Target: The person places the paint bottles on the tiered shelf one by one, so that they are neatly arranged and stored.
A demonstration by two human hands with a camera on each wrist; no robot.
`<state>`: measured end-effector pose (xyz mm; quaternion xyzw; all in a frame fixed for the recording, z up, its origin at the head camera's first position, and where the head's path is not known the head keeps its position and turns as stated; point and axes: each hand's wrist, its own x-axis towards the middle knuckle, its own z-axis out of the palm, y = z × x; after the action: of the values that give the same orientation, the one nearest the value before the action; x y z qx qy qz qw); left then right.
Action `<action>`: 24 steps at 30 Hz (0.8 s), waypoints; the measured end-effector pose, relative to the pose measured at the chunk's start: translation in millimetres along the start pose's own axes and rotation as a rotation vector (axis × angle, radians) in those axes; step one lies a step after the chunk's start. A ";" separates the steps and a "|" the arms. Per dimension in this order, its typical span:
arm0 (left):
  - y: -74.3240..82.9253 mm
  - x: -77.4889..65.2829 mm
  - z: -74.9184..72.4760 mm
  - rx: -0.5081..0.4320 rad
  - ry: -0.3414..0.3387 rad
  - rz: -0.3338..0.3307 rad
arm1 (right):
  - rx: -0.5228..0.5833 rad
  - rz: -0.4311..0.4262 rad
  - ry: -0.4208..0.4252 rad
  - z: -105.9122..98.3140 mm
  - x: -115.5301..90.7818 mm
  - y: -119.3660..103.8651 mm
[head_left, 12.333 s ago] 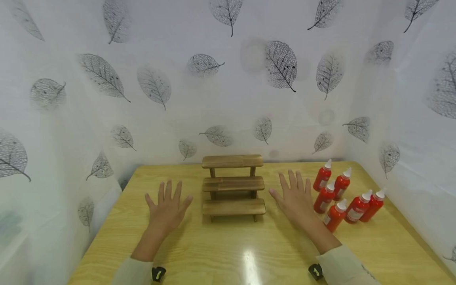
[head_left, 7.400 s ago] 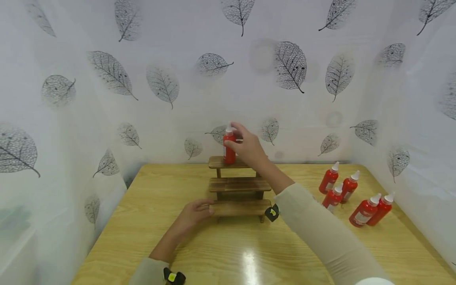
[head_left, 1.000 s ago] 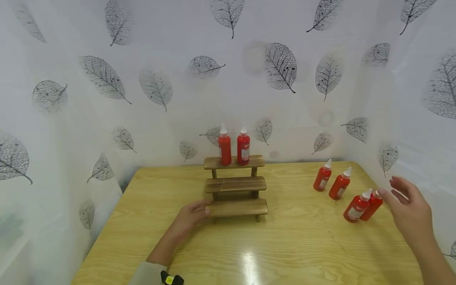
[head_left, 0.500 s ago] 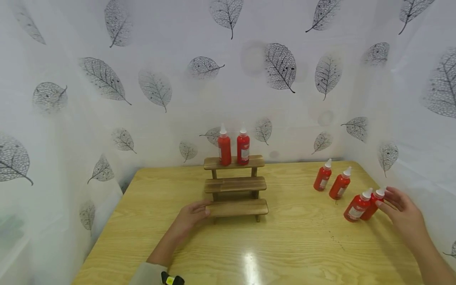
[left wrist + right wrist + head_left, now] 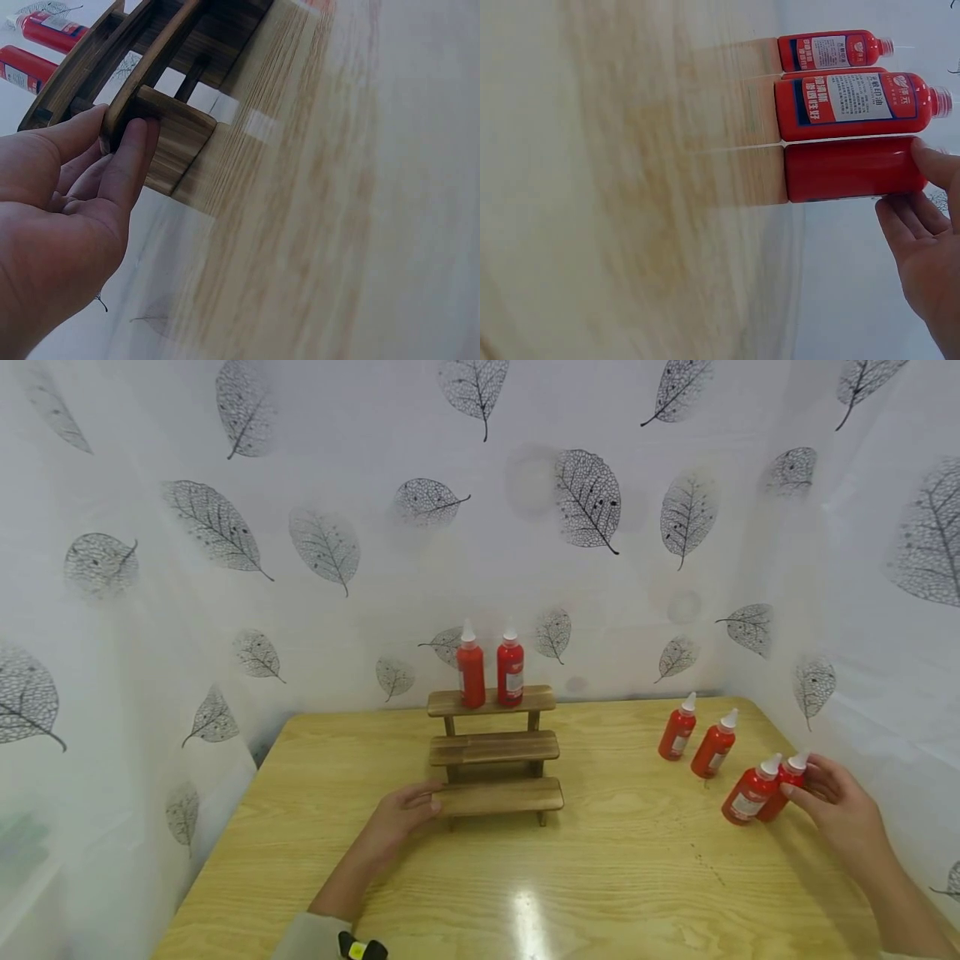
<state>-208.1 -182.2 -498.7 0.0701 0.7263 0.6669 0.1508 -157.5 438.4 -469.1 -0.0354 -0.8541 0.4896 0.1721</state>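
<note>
A wooden three-step display stand (image 5: pixel 495 747) stands at the back middle of the table. My left hand (image 5: pixel 396 820) pinches the left end of its lowest step; the left wrist view shows the thumb on top and fingers (image 5: pixel 129 161) underneath. Two red squeeze bottles with white pointed nozzles stand on the top step, a left one (image 5: pixel 471 675) and a right one (image 5: pixel 510 672). At the table's right, my right hand (image 5: pixel 843 806) grips the rightmost red squeeze bottle (image 5: pixel 847 171) near its shoulder, thumb on one side and fingers on the other. That bottle stands upright on the table.
Another red bottle (image 5: pixel 750 793) stands close against the gripped one. Two more, a back one (image 5: pixel 677 733) and a nearer one (image 5: pixel 713 752), stand further left. A leaf-printed white curtain (image 5: pixel 375 460) hangs behind and beside the wooden table (image 5: pixel 450 893).
Earlier, two bottles moved from the table to the top step. Over the last second my right hand came down and left and closed on the rightmost bottle; my left hand stayed on the stand.
</note>
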 end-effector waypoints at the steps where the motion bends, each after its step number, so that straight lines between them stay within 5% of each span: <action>1: -0.2 -0.1 -0.1 0.000 0.001 0.000 | 0.003 0.001 0.005 0.3 0.1 0.3; 11: 0.2 -1.4 -0.4 -0.001 -0.015 0.009 | -0.035 0.038 0.101 -9.8 -1.3 -12.0; 24: -0.5 -1.4 -1.0 -0.015 -0.008 0.009 | -0.151 0.037 0.153 -23.4 9.0 -64.3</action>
<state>-207.1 -183.7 -499.0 0.0750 0.7202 0.6729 0.1514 -151.3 426.4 -401.4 -0.1012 -0.8720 0.4229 0.2246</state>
